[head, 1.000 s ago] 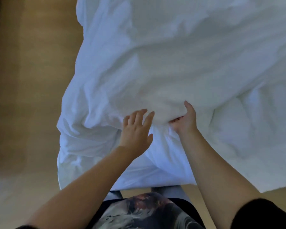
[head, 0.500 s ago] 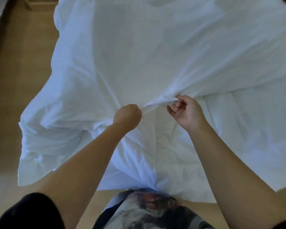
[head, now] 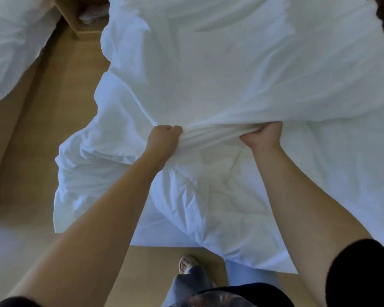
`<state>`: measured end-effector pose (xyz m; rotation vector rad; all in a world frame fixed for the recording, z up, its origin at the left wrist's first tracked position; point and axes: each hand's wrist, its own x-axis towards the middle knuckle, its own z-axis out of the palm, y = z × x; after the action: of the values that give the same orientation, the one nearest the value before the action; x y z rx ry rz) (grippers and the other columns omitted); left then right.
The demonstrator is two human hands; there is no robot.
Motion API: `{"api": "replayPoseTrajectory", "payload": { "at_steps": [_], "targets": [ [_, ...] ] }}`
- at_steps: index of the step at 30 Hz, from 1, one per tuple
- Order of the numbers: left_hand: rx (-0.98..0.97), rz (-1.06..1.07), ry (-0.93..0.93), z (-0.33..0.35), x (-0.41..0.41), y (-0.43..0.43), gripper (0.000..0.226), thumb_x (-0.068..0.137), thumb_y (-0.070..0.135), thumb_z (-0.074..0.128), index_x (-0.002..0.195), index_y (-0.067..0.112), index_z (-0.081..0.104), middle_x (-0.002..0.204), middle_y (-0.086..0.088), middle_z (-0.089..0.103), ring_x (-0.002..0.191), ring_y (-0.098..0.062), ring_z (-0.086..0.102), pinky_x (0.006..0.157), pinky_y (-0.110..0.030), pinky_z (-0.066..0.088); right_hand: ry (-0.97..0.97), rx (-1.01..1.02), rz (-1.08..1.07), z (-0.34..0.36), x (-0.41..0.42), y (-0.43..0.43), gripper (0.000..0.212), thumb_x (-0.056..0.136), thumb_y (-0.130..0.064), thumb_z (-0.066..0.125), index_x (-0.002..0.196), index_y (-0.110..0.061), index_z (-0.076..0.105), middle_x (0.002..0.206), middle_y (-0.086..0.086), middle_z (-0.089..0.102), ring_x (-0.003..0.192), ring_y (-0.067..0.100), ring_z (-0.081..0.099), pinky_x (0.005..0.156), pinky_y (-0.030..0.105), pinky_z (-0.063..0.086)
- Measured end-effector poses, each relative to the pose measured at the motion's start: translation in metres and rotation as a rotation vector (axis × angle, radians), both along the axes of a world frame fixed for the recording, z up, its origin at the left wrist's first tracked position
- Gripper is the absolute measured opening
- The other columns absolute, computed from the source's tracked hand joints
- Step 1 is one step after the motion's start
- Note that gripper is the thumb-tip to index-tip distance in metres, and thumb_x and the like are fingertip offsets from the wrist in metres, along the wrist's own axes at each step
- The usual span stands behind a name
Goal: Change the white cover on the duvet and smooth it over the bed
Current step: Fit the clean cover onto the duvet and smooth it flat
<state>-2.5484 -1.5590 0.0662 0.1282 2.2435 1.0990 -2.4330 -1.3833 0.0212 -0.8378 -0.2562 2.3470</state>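
Observation:
The white cover (head: 242,69) lies spread over the bed, with its near edge bunched into a thick roll of folds. My left hand (head: 164,138) grips the left end of that roll in a fist. My right hand (head: 262,135) grips the right end, fingers curled under the cloth. Below the roll the crumpled white duvet (head: 208,196) shows, hanging over the foot of the bed towards my legs.
Wooden floor (head: 53,111) runs along the left of the bed. A second bed with white bedding (head: 11,38) is at the far left. A wooden nightstand (head: 84,16) stands between the beds. My foot (head: 185,264) is on the floor by the bed's end.
My left hand went from open on the cloth to a fist on the cover's edge. Both hands have moved apart and forward, stretching the bunched edge between them.

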Motion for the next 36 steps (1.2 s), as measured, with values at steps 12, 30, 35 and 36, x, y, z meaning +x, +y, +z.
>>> {"api": "replayPoseTrajectory", "payload": {
  "at_steps": [12, 30, 35, 36],
  "targets": [
    [-0.331, -0.819, 0.522, -0.008, 0.18, 0.129, 0.004, 0.093, 0.019, 0.04, 0.092, 0.016, 0.044, 0.091, -0.011, 0.064, 0.079, -0.033, 0.055, 0.063, -0.033, 0.034, -0.075, 0.024, 0.109, 0.034, 0.165, 0.067, 0.024, 0.082, -0.023, 0.053, 0.073, -0.01, 0.071, 0.077, 0.01, 0.068, 0.076, 0.023, 0.067, 0.072, 0.031, 0.055],
    [-0.056, -0.865, 0.427, -0.005, 0.259, 0.321, 0.016, 0.087, 0.005, 0.041, 0.076, 0.015, 0.035, 0.075, -0.007, 0.056, 0.065, -0.028, 0.045, 0.056, -0.032, 0.026, -0.227, 0.027, 0.143, 0.046, 0.23, 0.249, 0.021, 0.086, -0.028, 0.053, 0.092, -0.01, 0.062, 0.082, 0.004, 0.068, 0.077, 0.018, 0.067, 0.077, 0.03, 0.052],
    [-0.001, -0.72, 0.171, 0.011, 0.247, 0.315, 0.026, 0.083, 0.005, 0.042, 0.06, 0.016, 0.039, 0.059, -0.002, 0.049, 0.059, -0.029, 0.055, 0.054, -0.038, 0.042, -0.171, -0.189, 0.089, 0.031, 0.202, 0.308, 0.026, 0.084, -0.016, 0.055, 0.109, -0.009, 0.057, 0.094, 0.007, 0.063, 0.082, 0.021, 0.063, 0.077, 0.031, 0.052],
    [-0.049, -0.725, 0.145, 0.012, 0.245, 0.319, 0.025, 0.083, 0.006, 0.044, 0.06, 0.017, 0.041, 0.063, -0.004, 0.054, 0.067, -0.03, 0.061, 0.058, -0.039, 0.046, -0.158, -0.212, 0.085, 0.029, 0.193, 0.32, 0.026, 0.089, -0.018, 0.052, 0.113, -0.008, 0.056, 0.096, 0.009, 0.063, 0.083, 0.024, 0.064, 0.078, 0.034, 0.052]
  ]
}}
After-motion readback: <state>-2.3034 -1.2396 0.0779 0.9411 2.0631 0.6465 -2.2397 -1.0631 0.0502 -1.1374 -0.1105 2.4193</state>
